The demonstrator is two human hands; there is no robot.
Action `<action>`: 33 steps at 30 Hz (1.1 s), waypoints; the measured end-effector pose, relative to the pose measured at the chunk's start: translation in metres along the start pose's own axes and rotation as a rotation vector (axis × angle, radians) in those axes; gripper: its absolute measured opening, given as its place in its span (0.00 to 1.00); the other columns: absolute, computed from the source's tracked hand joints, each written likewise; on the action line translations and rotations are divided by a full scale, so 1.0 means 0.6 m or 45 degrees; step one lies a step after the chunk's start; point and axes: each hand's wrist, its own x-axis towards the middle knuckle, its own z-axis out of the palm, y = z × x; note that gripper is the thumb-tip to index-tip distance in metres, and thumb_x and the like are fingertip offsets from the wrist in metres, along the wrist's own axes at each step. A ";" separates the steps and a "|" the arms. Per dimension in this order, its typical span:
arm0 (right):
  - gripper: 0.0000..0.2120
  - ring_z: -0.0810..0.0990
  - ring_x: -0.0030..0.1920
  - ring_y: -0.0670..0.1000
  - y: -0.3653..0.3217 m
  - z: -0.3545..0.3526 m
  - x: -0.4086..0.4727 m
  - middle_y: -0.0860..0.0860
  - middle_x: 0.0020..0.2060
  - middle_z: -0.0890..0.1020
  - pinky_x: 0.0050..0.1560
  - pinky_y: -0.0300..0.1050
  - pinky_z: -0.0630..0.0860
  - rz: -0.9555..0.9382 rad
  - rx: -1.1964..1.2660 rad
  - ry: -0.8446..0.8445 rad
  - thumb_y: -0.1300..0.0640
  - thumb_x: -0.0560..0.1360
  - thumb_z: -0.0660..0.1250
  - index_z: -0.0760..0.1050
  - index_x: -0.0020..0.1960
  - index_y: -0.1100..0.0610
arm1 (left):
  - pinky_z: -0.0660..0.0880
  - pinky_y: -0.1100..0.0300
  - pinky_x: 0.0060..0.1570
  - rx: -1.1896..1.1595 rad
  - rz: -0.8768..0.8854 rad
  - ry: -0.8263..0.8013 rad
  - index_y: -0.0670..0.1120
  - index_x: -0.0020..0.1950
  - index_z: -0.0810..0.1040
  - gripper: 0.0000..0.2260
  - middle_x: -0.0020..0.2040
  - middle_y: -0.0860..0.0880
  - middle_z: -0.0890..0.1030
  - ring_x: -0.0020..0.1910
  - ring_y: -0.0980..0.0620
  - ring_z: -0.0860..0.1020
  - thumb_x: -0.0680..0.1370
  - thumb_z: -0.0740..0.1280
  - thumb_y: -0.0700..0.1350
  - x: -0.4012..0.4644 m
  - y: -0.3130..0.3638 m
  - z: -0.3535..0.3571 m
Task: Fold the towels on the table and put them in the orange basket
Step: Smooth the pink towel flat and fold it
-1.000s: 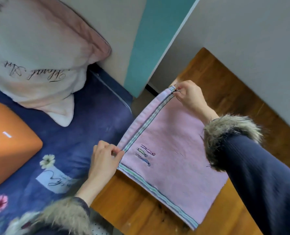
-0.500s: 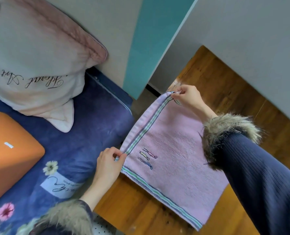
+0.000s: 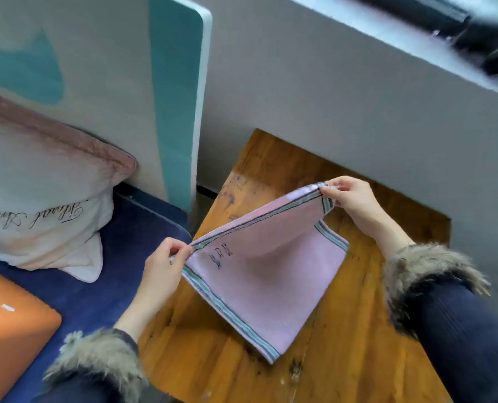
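One pink terry towel with grey-green striped borders and a small embroidered motif (image 3: pixel 259 274) is held up above one worn brown wooden table (image 3: pixel 367 330), its upper striped edge stretched taut between two hands while the rest sags down, with the lowest corner reaching the tabletop or just above it; which, I cannot tell. The left hand (image 3: pixel 162 269) pinches the near-left corner between thumb and curled fingers, and the right hand (image 3: pixel 351 199) pinches the far-right corner the same way, so the two hands are well apart with the whole towel edge between them. Both wrists come out of two dark blue ribbed sleeves with shaggy brown-grey fur cuffs (image 3: pixel 428 274). One orange basket with rounded corners (image 3: pixel 12 330) sits at the lower left on a dark blue bedcover (image 3: pixel 96 289), well apart from the towel and partly cut off by the frame edge. Behind it one large pale pink pillow with dark cursive lettering (image 3: pixel 41 199) leans against a white and teal headboard panel (image 3: pixel 172 97). A grey wall (image 3: pixel 329 112) rises behind the table, touching its far edge
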 end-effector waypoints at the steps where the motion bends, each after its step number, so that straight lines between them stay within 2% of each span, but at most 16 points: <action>1: 0.04 0.76 0.39 0.48 -0.001 -0.032 -0.024 0.56 0.40 0.79 0.44 0.42 0.74 -0.016 0.042 0.005 0.62 0.73 0.69 0.77 0.47 0.62 | 0.67 0.69 0.37 0.027 0.073 -0.009 0.49 0.41 0.75 0.06 0.40 0.55 0.78 0.40 0.59 0.74 0.78 0.64 0.43 -0.003 0.023 -0.002; 5: 0.06 0.78 0.42 0.51 -0.006 -0.151 -0.129 0.58 0.43 0.80 0.50 0.44 0.77 -0.086 0.176 0.069 0.61 0.75 0.67 0.77 0.48 0.63 | 0.68 0.74 0.37 0.078 0.338 0.004 0.47 0.41 0.75 0.06 0.38 0.55 0.77 0.37 0.60 0.74 0.78 0.63 0.42 -0.027 0.133 -0.010; 8: 0.02 0.78 0.39 0.49 -0.006 -0.222 -0.194 0.54 0.38 0.80 0.47 0.41 0.77 -0.115 0.308 0.177 0.61 0.74 0.67 0.76 0.44 0.60 | 0.68 0.74 0.36 0.084 0.532 0.011 0.49 0.40 0.75 0.07 0.36 0.55 0.78 0.35 0.59 0.74 0.78 0.64 0.43 -0.053 0.217 -0.010; 12: 0.03 0.79 0.38 0.50 -0.002 -0.294 -0.263 0.54 0.36 0.80 0.46 0.43 0.76 -0.161 0.446 0.289 0.61 0.73 0.69 0.77 0.41 0.59 | 0.68 0.75 0.34 0.119 0.713 -0.019 0.47 0.39 0.76 0.07 0.35 0.53 0.78 0.33 0.58 0.74 0.77 0.66 0.40 -0.085 0.301 -0.014; 15: 0.04 0.78 0.35 0.48 -0.001 -0.325 -0.301 0.52 0.34 0.80 0.40 0.39 0.75 -0.188 0.477 0.360 0.61 0.73 0.69 0.77 0.39 0.57 | 0.68 0.74 0.34 0.129 0.788 -0.086 0.47 0.38 0.77 0.07 0.35 0.52 0.78 0.34 0.56 0.74 0.76 0.67 0.38 -0.096 0.342 -0.019; 18: 0.04 0.76 0.36 0.50 -0.007 -0.341 -0.328 0.52 0.33 0.78 0.41 0.43 0.72 -0.218 0.518 0.427 0.62 0.73 0.69 0.77 0.39 0.57 | 0.68 0.75 0.34 0.124 0.838 -0.144 0.49 0.38 0.77 0.09 0.35 0.53 0.78 0.34 0.56 0.74 0.74 0.68 0.36 -0.101 0.375 -0.025; 24: 0.05 0.75 0.31 0.45 -0.015 -0.356 -0.357 0.51 0.31 0.77 0.37 0.38 0.71 -0.238 0.521 0.540 0.62 0.73 0.69 0.76 0.38 0.56 | 0.69 0.75 0.42 0.178 0.928 -0.327 0.47 0.42 0.80 0.10 0.42 0.46 0.80 0.42 0.49 0.76 0.74 0.67 0.32 -0.091 0.416 -0.044; 27: 0.05 0.77 0.29 0.41 -0.016 -0.361 -0.361 0.52 0.32 0.78 0.36 0.34 0.73 -0.249 0.525 0.547 0.63 0.73 0.68 0.75 0.39 0.57 | 0.69 0.74 0.42 0.221 0.964 -0.306 0.45 0.43 0.81 0.09 0.43 0.45 0.81 0.42 0.47 0.77 0.74 0.67 0.32 -0.084 0.429 -0.045; 30: 0.05 0.77 0.31 0.42 -0.016 -0.365 -0.362 0.52 0.33 0.77 0.39 0.37 0.73 -0.247 0.515 0.548 0.63 0.73 0.68 0.75 0.40 0.56 | 0.69 0.74 0.41 0.245 1.010 -0.249 0.45 0.42 0.81 0.09 0.41 0.46 0.81 0.40 0.49 0.76 0.74 0.67 0.32 -0.080 0.436 -0.040; 33: 0.05 0.76 0.32 0.45 -0.017 -0.368 -0.361 0.51 0.32 0.76 0.41 0.41 0.71 -0.231 0.489 0.566 0.63 0.73 0.69 0.74 0.40 0.56 | 0.73 0.65 0.44 0.265 1.035 -0.242 0.46 0.42 0.81 0.09 0.40 0.47 0.82 0.40 0.49 0.78 0.75 0.67 0.32 -0.075 0.441 -0.036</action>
